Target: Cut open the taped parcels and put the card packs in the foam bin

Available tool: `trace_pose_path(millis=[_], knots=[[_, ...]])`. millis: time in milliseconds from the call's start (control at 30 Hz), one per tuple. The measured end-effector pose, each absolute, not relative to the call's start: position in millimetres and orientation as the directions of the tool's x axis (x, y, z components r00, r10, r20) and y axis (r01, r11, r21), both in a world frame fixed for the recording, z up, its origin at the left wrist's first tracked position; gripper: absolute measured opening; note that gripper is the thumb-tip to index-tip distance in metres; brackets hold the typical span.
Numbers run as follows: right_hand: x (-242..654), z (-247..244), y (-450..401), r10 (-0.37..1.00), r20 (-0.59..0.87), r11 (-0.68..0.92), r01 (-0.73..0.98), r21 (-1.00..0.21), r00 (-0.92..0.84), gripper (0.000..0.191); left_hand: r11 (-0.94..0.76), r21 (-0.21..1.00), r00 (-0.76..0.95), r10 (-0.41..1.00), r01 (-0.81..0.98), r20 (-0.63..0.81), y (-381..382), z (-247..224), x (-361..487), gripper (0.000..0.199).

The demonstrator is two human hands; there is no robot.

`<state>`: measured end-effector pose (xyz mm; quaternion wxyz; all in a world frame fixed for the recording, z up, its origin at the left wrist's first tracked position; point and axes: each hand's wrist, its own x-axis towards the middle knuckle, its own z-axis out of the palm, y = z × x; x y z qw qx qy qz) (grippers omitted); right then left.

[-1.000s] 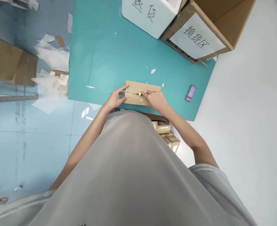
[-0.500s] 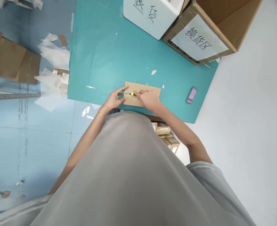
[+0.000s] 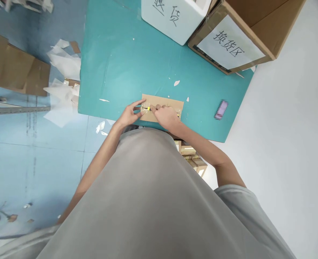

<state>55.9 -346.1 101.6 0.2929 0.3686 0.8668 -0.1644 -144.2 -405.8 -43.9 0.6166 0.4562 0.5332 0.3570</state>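
Note:
A small brown cardboard box (image 3: 155, 98) lies at the near edge of the teal table, with shiny clear tape at its left end. My left hand (image 3: 128, 116) rests at that end, its thumb and fingers spread apart against the box. Over the middle of the box, my right hand (image 3: 167, 116) is closed around a yellow-and-black utility knife (image 3: 148, 108). The knife's front points left, toward the gap between my left thumb and fingers. Most of its handle is hidden under my right hand.
At the back of the teal table (image 3: 116, 64) stand a white bin (image 3: 172, 21) and an open carton (image 3: 229, 43) with handwritten labels. A pixelated pinkish object (image 3: 221, 109) lies on the right. Scrap paper (image 3: 64, 64) and flattened cardboard (image 3: 21, 68) are to the left.
My right hand and the utility knife have moved slightly left along the box. My left hand keeps its place at the box's left end. The view has shifted a little.

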Motion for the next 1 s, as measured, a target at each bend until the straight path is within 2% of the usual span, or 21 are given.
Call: trace_pose_path(millis=[267,400,500,600,700,800,900,1000], knots=[[66.9,101.0,-348.0,0.555,-0.608,0.652,0.751,-0.106,-0.567,0.046,0.324,0.942,0.149,0.931,0.082,-0.333,-406.5,-37.1,-136.8,0.078],[121.6,110.7,-348.2,0.611,-0.674,0.555,0.832,-0.011,-0.416,0.042,0.365,0.925,0.105,0.921,0.101,-0.375,-408.9,-36.0,-133.5,0.077],[181.6,120.5,-352.0,0.651,-0.704,0.483,0.871,0.096,-0.283,0.046,0.383,0.917,0.070,0.917,0.111,-0.392,-411.0,-36.9,-129.9,0.076],[234.7,124.1,-356.7,0.652,-0.716,0.450,0.888,0.099,-0.251,0.051,0.398,0.909,0.058,0.912,0.127,-0.407,-411.5,-36.1,-125.6,0.074],[274.9,115.2,-358.1,0.672,-0.670,0.356,0.931,-0.080,-0.315,0.047,0.411,0.901,0.058,0.905,0.135,-0.422,-411.7,-35.3,-128.8,0.073],[301.1,91.8,-360.3,0.759,-0.573,0.066,0.912,-0.406,-0.309,0.040,0.416,0.901,-0.020,0.909,0.125,-0.417,-413.3,-39.7,-146.3,0.074],[298.8,54.5,-369.2,0.859,-0.500,-0.284,0.709,-0.645,-0.111,0.040,0.437,0.890,-0.103,0.899,0.129,-0.426,-415.1,-49.6,-172.1,0.075],[262.0,13.8,-381.7,0.818,-0.575,-0.501,0.476,-0.723,-0.012,0.050,0.438,0.885,-0.145,0.897,0.159,-0.418,-414.9,-59.7,-195.0,0.073]])
